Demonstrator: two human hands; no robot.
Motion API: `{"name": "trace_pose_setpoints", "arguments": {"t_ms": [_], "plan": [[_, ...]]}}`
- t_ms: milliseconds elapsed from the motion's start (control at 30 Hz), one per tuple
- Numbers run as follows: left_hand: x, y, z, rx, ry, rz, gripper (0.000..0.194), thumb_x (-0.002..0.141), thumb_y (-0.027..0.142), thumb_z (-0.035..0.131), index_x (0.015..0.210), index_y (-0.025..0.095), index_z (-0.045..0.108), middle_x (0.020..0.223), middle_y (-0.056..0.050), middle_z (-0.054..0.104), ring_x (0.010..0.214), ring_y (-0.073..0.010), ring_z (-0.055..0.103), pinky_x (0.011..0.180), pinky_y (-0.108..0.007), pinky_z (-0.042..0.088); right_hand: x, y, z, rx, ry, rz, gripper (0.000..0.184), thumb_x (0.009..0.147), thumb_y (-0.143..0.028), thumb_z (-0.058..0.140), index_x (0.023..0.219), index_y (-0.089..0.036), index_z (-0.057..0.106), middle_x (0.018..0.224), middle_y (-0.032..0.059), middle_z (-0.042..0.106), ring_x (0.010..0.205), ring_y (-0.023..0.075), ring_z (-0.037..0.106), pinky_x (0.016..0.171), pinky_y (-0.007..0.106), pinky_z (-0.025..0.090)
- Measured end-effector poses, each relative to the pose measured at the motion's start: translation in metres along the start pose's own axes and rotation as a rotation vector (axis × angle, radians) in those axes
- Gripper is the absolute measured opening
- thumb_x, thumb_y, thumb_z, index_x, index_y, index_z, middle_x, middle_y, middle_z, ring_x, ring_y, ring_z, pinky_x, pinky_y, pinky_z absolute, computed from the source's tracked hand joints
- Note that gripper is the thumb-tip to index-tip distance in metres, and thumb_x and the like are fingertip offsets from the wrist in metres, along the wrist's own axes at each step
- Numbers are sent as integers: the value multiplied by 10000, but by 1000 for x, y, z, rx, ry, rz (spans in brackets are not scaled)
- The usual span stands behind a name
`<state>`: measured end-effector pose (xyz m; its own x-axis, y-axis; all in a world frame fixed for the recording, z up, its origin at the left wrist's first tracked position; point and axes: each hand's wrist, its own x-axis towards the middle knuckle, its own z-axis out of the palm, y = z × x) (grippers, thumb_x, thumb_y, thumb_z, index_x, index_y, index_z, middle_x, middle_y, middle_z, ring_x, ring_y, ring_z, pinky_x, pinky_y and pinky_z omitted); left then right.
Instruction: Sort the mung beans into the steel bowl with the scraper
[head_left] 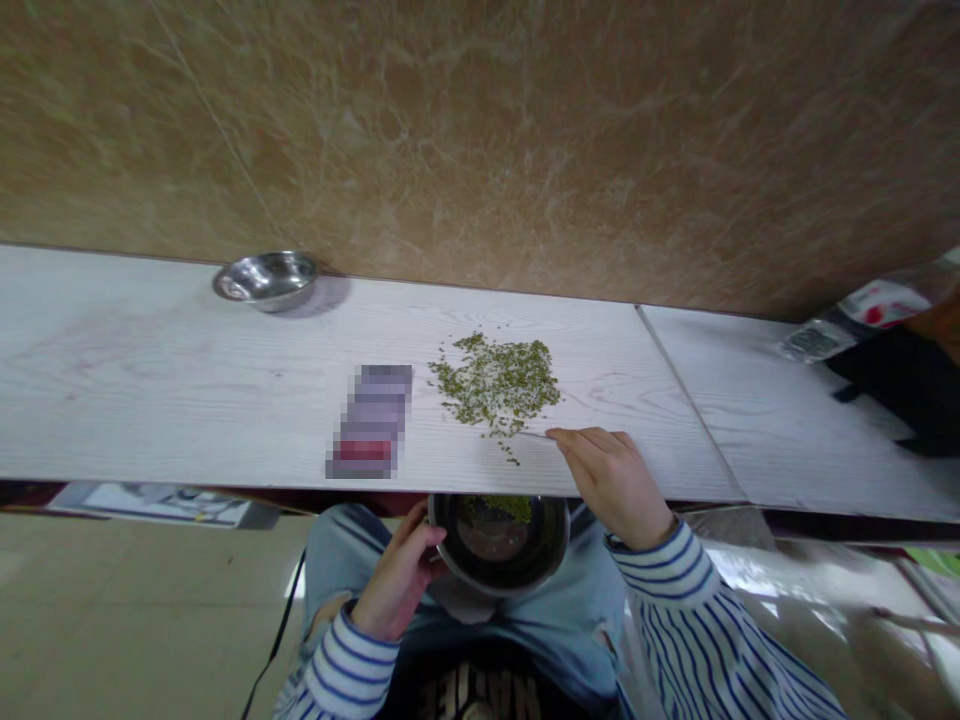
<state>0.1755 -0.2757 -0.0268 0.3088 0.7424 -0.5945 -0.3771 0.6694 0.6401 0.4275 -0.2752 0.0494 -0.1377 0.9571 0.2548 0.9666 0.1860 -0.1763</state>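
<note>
My left hand [403,572] grips the left rim of a steel bowl [551,565], thumb on the edge, and keeps it over my lap just below the table's front edge. Small green beans [506,508] lie inside, on the far side of the bowl. On the tabletop, more small green beans [517,375], like mung beans, spread in a loose patch, with a thin trail toward me. My right hand [615,480] rests at the trail's right, fingers closed on a thin metal tool [531,434]. Its tip is by the beans; its exact kind is too small to tell.
A second, shiny metal bowl [268,281] stands near the wall at the back left. Left of the beans lies a blurred-out rectangular object [371,420]. Clear plastic packaging [862,310] and a black object [900,385] are at the right end of the table [150,400].
</note>
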Motion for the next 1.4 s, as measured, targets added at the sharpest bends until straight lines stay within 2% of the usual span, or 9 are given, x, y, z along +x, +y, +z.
{"name": "trace_pose_setpoints", "arguments": {"t_ms": [267, 433, 767, 1033, 1400], "plan": [[-1, 1, -3, 4, -9, 10, 304, 713, 158, 561, 1011, 212, 587, 906, -15, 687, 807, -174, 623, 628, -280, 475, -1, -2, -2, -21, -9, -59, 271, 898, -164, 429, 1105, -220, 595, 963, 41, 680, 901, 142, 585, 763, 286, 355], [-1, 0, -3, 3, -18, 3, 288, 721, 157, 549, 1000, 220, 585, 905, -4, 691, 801, -166, 621, 637, -278, 472, -7, -4, -7, 3, -1, -45, 272, 905, -182, 415, 1107, -211, 594, 964, 57, 678, 890, 149, 589, 768, 292, 361], [-2, 0, -4, 11, -36, 3, 273, 729, 155, 538, 990, 220, 580, 915, -4, 687, 816, -167, 615, 642, -277, 468, -7, -6, -2, 11, -6, 0, 256, 906, -190, 421, 1096, -202, 592, 946, 55, 680, 877, 152, 590, 764, 295, 356], [-3, -1, -6, 3, -35, 19, 288, 717, 173, 558, 1000, 214, 595, 946, -23, 677, 823, -181, 618, 643, -288, 478, -11, -7, 0, -6, -22, -67, 265, 905, -188, 427, 1106, -222, 595, 968, 48, 681, 892, 137, 595, 758, 281, 366], [-4, 2, -4, -1, -3, 24, 259, 713, 148, 551, 964, 204, 582, 899, -14, 670, 804, -168, 609, 627, -274, 480, -5, -15, -1, 22, -22, -37, 259, 906, -179, 423, 1100, -208, 592, 921, 47, 683, 866, 146, 591, 752, 286, 348]]}}
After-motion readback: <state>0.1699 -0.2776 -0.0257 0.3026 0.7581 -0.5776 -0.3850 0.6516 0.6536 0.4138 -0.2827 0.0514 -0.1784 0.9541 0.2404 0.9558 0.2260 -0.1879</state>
